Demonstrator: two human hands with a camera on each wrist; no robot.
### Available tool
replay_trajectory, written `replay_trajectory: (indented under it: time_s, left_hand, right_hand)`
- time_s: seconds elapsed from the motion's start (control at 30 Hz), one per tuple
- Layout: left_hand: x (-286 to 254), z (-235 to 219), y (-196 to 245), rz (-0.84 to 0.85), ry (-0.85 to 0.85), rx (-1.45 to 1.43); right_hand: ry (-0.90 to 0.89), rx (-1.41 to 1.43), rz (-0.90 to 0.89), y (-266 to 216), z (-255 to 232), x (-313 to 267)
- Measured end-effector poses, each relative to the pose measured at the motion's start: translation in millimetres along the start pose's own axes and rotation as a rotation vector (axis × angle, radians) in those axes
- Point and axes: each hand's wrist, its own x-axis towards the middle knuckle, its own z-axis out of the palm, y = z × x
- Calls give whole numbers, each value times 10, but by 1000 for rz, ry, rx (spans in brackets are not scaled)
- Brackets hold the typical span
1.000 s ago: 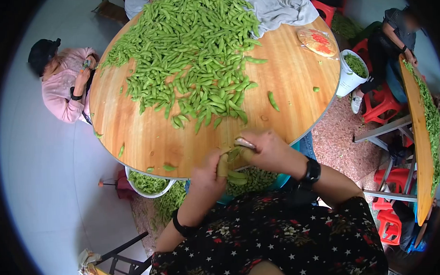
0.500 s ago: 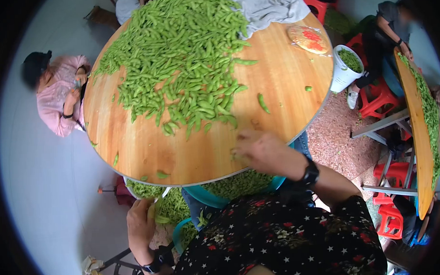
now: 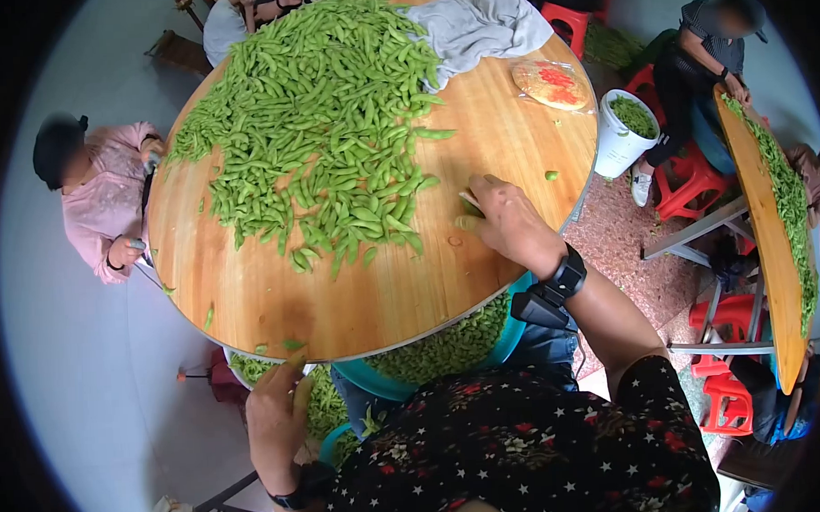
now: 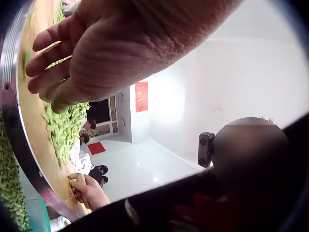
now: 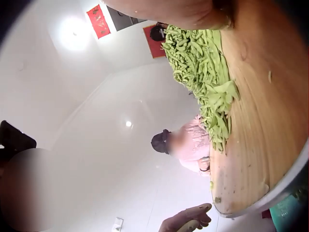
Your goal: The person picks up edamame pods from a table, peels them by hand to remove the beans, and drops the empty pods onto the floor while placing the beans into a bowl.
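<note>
In the head view my right hand [image 3: 513, 221] is low over the round wooden table [image 3: 504, 117], right of the nearest edamame pods. Its fingers are bent, and a small pale, narrow object [image 3: 469, 199] shows between thumb and fingers; its kind is hidden. My left hand [image 3: 275, 410] is at the near left table edge, fingers loosely extended and holding nothing. A single pod [image 3: 293, 344] lies at its fingertips. A large heap of green edamame pods [image 3: 324, 124] covers the table's far left half. The left wrist view shows relaxed left-hand fingers over the tabletop.
Below the near edge is a teal basin [image 3: 365, 377] of shelled beans, beside a white tub [image 3: 238, 366] of green husks. A grey cloth [image 3: 483, 32] and a wrapped round flat item [image 3: 551, 84] lie at the back. People sit around; a white bucket [image 3: 618, 149] stands right.
Both hands were together over a pod at the near edge. My left hand parted to the left and now holds no pod. My right hand went forward over the table.
</note>
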Motion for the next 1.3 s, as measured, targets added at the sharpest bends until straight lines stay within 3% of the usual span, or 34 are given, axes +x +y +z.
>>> replay_trajectory:
  time_s: [0.1, 0.17, 0.2, 0.27, 0.33, 0.4, 0.47, 0.5, 0.67, 0.73, 0.8, 0.87, 0.9, 1.0, 1.03, 1.1, 1.13, 1.2, 1.3]
  left_hand:
    - [113, 69, 132, 207, 25, 28]
    - [184, 136, 266, 222, 19, -79]
    - [228, 185, 349, 238, 8, -188]
    - [379, 343, 474, 303, 68, -379]
    - [514, 482, 507, 273, 63, -436]
    - [599, 650, 473, 255, 58, -502]
    - [651, 793, 436, 275, 118, -698]
    - [647, 779, 506, 259, 47, -850]
    - [700, 816, 476, 181, 62, -947]
    - [700, 823, 375, 151, 130, -820]
    - [715, 793, 341, 201, 200, -718]
    - [735, 772, 314, 254, 270, -614]
    - [736, 766, 298, 268, 296, -606]
    - [734, 766, 277, 286, 343, -607]
    - [736, 770, 277, 293, 364, -618]
    - [705, 704, 340, 297, 363, -558]
    - [691, 672, 376, 302, 361, -499]
    - [684, 669, 434, 297, 369, -440]
    - [679, 691, 495, 309, 384, -364]
  right_hand:
    - [-97, -61, 59, 30, 64, 38]
    - [-314, 452, 308, -93, -53, 66]
    - [-320, 453, 297, -198, -71, 58]
    - [-527, 1331, 632, -532, 0, -69]
    - [-418, 1558, 668, -836, 110, -193]
    - [-476, 1494, 670, -913, 172, -248]
    - [-366, 1579, 635, -1033, 261, -265]
    - [-345, 1596, 621, -1134, 250, -251]
    - [-450, 1609, 672, -1225, 240, -253]
    - [-136, 1452, 387, -1176, 439, -256]
    - [-129, 1308, 341, -1018, 444, -237]
    - [42, 837, -12, -927, 498, -215]
    - [-97, 763, -1, -929, 483, -259]
    - [-54, 721, -109, -951, 534, -261]
    - [-55, 721, -110, -962, 494, -262]
    - [-397, 992, 200, -1016, 322, -263]
    - [-398, 993, 201, -1061, 245, -247]
    - [-616, 1213, 431, -1129, 132, -219]
    - [-678, 1191, 476, -1150, 131, -208]
